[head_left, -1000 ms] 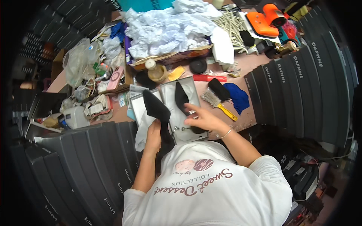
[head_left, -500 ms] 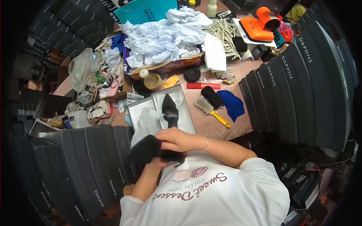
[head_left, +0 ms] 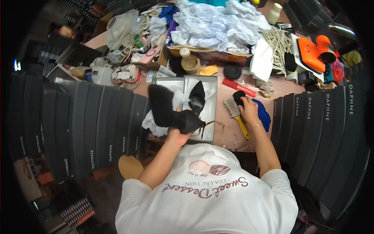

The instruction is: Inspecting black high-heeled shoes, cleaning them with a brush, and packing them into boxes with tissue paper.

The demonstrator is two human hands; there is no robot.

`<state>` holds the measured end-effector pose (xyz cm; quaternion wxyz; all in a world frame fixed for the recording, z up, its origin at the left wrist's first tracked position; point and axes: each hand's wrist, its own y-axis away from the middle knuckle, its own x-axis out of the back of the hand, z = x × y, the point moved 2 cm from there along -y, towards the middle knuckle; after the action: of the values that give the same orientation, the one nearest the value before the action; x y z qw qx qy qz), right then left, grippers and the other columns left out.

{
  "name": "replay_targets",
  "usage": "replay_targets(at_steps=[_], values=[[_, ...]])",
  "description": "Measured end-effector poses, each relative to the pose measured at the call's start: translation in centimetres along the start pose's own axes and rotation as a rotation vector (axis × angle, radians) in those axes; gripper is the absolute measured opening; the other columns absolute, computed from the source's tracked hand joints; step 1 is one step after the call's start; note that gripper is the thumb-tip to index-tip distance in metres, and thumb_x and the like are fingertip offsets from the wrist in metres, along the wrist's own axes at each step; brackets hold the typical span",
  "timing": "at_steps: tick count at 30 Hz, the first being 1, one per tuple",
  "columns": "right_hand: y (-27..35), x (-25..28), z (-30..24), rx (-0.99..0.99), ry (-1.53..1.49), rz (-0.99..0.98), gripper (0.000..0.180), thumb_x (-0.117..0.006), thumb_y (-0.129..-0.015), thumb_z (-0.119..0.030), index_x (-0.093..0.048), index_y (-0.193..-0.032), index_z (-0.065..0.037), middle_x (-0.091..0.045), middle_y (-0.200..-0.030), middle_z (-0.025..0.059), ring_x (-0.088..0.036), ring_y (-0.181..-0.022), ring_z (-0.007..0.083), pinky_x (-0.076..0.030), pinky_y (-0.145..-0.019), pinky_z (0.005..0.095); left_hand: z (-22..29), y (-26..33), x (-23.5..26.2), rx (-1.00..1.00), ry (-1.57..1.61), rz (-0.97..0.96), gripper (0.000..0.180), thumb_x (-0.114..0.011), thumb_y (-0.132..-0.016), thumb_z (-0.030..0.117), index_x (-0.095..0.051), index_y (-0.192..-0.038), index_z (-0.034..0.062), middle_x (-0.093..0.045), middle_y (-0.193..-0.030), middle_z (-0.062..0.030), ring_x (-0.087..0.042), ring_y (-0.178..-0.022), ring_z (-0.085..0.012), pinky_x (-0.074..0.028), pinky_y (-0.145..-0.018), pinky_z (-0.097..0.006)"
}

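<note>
My left hand (head_left: pixel 177 134) is closed around a black high-heeled shoe (head_left: pixel 173 115) with a thin strap, holding it above the shoebox (head_left: pixel 211 113). The shoe's sole side tilts up to the left, and most of my left fingers are hidden under it. The matching black shoe (head_left: pixel 197 95) lies in the open grey box on white tissue paper (head_left: pixel 156 124). On the right, my right hand (head_left: pixel 250 111) has its fingers closed on the near end of a black oblong sponge (head_left: pixel 238 94). Beside that hand are a yellow-handled brush (head_left: pixel 242 126) and a blue cloth (head_left: pixel 263 115).
Dark shoebox stacks (head_left: pixel 105 128) stand at left and more shoeboxes (head_left: pixel 323 132) at right. Behind the open box are a glue bottle (head_left: pixel 188 60), a round black lid (head_left: pixel 232 72), a red-handled tool (head_left: pixel 239 87), crumpled paper (head_left: pixel 214 29), white sticks (head_left: pixel 278 46) and an orange device (head_left: pixel 311 54).
My right hand has left the shoe and moved right to the black sponge. The left hand has raised the shoe over the box. The whole view has shifted.
</note>
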<state>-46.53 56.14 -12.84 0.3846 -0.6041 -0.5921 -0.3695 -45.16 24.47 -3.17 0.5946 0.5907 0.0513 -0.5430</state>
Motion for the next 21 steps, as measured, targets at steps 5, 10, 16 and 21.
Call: replay_targets(at_steps=[5,10,16,21], values=[[0.0,5.3,-7.7,0.075,-0.457,0.222,0.037,-0.061,-0.078,-0.01,-0.058,-0.115,-0.007,-0.057,-0.115,0.0135,-0.056,-0.102,0.0303,-0.042,-0.082,0.0401,1.4,0.2,1.1,-0.041,-0.14,-0.09,0.05,-0.044,-0.094,0.051,-0.058,-0.109,0.005,-0.061,-0.108,-0.0131,-0.059,-0.102,-0.0357,-0.045,-0.093,-0.05],[0.6,9.0,-22.4,0.742,-0.132,0.029,0.031,-0.057,-0.079,-0.013,-0.062,-0.108,-0.003,-0.056,-0.114,0.0098,-0.054,-0.103,0.0299,-0.041,-0.089,0.0406,2.0,0.5,-0.5,0.046,-0.165,0.088,0.042,-0.047,-0.094,0.046,-0.056,-0.114,0.0102,-0.062,-0.11,-0.0064,-0.06,-0.103,-0.0253,-0.049,-0.087,-0.043],[1.8,1.0,-28.0,0.534,0.037,0.1,0.022,-0.055,-0.079,-0.012,-0.066,-0.096,-0.004,-0.057,-0.112,0.011,-0.052,-0.107,0.031,-0.04,-0.093,0.0437,5.4,0.2,1.4,-0.335,-0.622,-0.019,0.03,-0.051,-0.095,0.027,-0.06,-0.111,0.003,-0.064,-0.1,-0.0064,-0.06,-0.092,-0.0146,-0.048,-0.082,-0.026],[5.2,4.8,-27.3,0.266,-1.636,-1.05,0.023,-0.061,-0.081,-0.003,-0.067,-0.103,0.001,-0.064,-0.106,0.0148,-0.056,-0.107,0.0219,-0.042,-0.093,0.0316,9.4,-0.8,6.1,-0.397,-0.398,-0.171,0.033,-0.044,-0.097,0.029,-0.06,-0.103,0.0013,-0.065,-0.089,-0.0077,-0.064,-0.083,-0.018,-0.052,-0.079,-0.034]])
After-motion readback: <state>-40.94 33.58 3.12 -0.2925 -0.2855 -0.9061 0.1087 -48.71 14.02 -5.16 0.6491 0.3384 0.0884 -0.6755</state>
